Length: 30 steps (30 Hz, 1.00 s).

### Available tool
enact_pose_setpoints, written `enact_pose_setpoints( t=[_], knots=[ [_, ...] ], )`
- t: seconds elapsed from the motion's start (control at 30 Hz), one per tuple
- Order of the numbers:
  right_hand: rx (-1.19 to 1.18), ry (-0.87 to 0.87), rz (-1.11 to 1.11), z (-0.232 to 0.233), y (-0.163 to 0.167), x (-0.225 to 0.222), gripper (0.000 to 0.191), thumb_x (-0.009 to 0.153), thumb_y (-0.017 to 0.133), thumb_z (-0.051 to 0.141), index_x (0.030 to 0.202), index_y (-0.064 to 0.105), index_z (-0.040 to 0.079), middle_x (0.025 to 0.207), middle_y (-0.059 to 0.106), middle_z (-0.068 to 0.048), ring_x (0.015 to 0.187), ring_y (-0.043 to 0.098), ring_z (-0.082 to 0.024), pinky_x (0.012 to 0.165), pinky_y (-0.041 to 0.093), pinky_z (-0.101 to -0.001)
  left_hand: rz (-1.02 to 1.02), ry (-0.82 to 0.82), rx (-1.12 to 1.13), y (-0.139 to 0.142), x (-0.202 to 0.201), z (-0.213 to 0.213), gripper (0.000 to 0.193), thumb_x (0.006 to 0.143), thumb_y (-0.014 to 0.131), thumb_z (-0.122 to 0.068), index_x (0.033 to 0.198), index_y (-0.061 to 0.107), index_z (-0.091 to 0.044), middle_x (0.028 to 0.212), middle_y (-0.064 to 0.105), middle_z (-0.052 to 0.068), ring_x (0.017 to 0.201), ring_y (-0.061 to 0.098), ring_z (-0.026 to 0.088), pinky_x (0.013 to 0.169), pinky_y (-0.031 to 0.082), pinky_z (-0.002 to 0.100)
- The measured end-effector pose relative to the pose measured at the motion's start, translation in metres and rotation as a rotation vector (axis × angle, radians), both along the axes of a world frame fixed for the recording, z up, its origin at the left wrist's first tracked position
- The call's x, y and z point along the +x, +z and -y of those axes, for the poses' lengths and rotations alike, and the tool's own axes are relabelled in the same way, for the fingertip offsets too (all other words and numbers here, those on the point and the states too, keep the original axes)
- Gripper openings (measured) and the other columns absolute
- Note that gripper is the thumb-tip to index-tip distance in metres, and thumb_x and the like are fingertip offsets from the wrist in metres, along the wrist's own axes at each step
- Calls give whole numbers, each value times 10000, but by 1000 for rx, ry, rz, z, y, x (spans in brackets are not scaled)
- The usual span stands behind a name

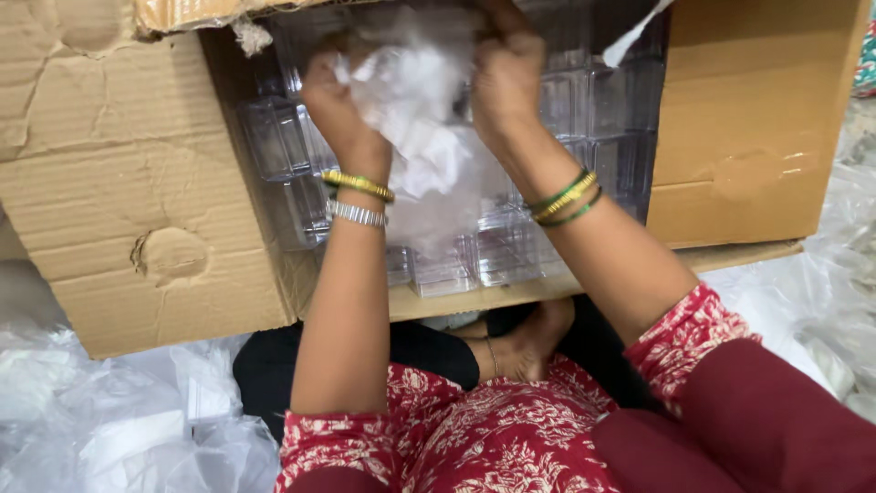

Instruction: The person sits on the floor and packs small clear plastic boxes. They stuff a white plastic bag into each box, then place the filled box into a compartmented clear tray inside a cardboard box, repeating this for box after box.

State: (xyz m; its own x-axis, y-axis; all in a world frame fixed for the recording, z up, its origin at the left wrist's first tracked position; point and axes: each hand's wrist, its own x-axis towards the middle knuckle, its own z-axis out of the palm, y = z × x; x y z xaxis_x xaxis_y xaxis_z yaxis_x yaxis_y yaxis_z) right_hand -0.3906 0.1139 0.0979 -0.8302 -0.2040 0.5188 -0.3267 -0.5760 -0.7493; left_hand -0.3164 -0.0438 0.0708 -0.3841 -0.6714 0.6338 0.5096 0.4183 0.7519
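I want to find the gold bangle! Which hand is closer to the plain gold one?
Left. The gold bangle sits on the wrist just below the left hand; the right hand is across the crumpled plastic wrap, farther away.

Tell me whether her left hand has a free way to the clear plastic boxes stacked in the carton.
Probably yes: the left hand is already inside the open carton, right beside the clear boxes; only the crumpled plastic wrap it grips occupies it.

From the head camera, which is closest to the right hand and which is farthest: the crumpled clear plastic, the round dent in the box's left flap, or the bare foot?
1. Crumpled clear plastic: gripped by the right hand, just to its left.
2. Bare foot: below, under the cardboard box.
3. Round dent: far left, on the box's flap.
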Motion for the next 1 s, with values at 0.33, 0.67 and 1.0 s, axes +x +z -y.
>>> enact_pose_setpoints(
  t=[0.33, 0.67, 1.0],
  knots=[
    [142, 279, 385, -140, -7, 133, 388, 1040, 498, 94, 1392, 592, -41, 1312, 673, -156, 1170, 659, -230, 1042, 532, -355, 369, -795, 694, 16, 165, -125, 205, 948, 710, -168, 969, 703, 36, 641, 625, 57, 423, 487, 107, 368, 342, 250],
    [194, 380, 566, -269, -90, 227, 281, 1029, 532, 171, 1214, 632, -14, 1193, 689, -163, 1082, 697, -280, 948, 572, -428, 473, -562, 346, -52, 204, -223, 226, 973, 664, -202, 1000, 769, -4, 936, 788, 41, 879, 685, 65, 794, 540, 246],
    [113, -58, 731, -458, -175, 210, 179, 1081, 538, 154, 1145, 649, 28, 1056, 675, -76, 951, 672, -188, 882, 580, -331, 487, -447, 50, -75, 222, -271, 295, 872, 819, -99, 1125, 706, 0, 993, 709, 100, 925, 651, 171, 856, 553, 320]
  ],
)
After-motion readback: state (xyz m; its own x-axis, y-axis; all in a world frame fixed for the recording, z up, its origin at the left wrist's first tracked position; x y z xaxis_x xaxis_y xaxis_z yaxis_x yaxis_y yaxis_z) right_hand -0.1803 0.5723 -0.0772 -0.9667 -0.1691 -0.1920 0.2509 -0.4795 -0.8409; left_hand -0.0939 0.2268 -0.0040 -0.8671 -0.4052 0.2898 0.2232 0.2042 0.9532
